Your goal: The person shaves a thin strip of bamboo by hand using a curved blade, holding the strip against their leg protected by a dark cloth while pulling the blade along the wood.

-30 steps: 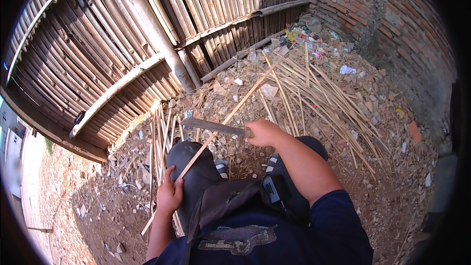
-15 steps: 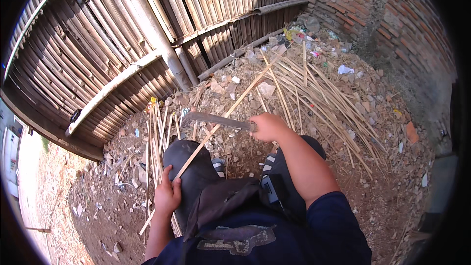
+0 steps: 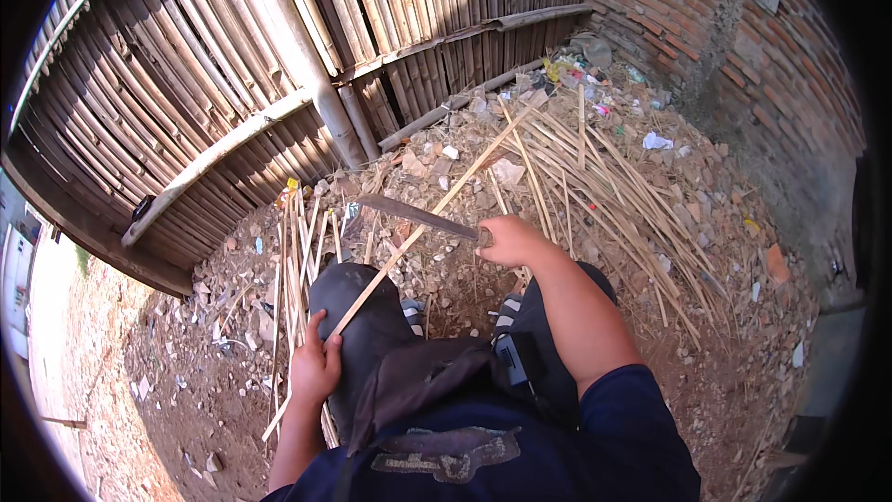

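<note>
My left hand (image 3: 314, 362) is closed around the lower part of a long, pale bamboo strip (image 3: 382, 274). The strip runs up and to the right across my left thigh, and its far end reaches the ground beside other strips. In my right hand (image 3: 512, 241) is the handle of a machete (image 3: 415, 215). Its dark, worn blade points left and crosses over the bamboo strip. Whether blade and strip touch, I cannot tell.
A pile of bamboo strips (image 3: 621, 215) lies to the right, with a smaller bunch (image 3: 291, 269) by my left knee. Rubble and litter cover the ground. A bamboo wall (image 3: 200, 74) stands at the far left, a brick wall (image 3: 790, 65) at the right. A dark box (image 3: 512, 360) rests by my right thigh.
The machete's blade has tilted, its tip rising slightly while the handle stays nearly in place. My left hand keeps its hold on the strip. The view has shifted slightly.
</note>
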Available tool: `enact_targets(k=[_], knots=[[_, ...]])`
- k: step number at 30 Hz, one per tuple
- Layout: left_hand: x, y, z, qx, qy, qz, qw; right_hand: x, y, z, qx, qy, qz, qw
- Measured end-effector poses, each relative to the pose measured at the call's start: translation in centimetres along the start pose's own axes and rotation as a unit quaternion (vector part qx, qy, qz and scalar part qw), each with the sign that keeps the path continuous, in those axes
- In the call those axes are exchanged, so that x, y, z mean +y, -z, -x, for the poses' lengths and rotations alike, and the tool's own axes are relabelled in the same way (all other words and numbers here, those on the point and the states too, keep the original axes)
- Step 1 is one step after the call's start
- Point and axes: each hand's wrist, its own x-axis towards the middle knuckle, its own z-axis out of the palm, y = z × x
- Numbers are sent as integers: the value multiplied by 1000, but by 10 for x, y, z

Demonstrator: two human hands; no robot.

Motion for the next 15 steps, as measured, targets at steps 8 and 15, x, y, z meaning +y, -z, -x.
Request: enact_targets(k=[8, 15], knots=[[7, 9, 2, -21, 38, -19, 999, -19, -8, 6, -36, -16, 60, 997], [-1, 3, 2, -14, 20, -2, 1000, 3, -8, -5, 20, 8, 27, 999]])
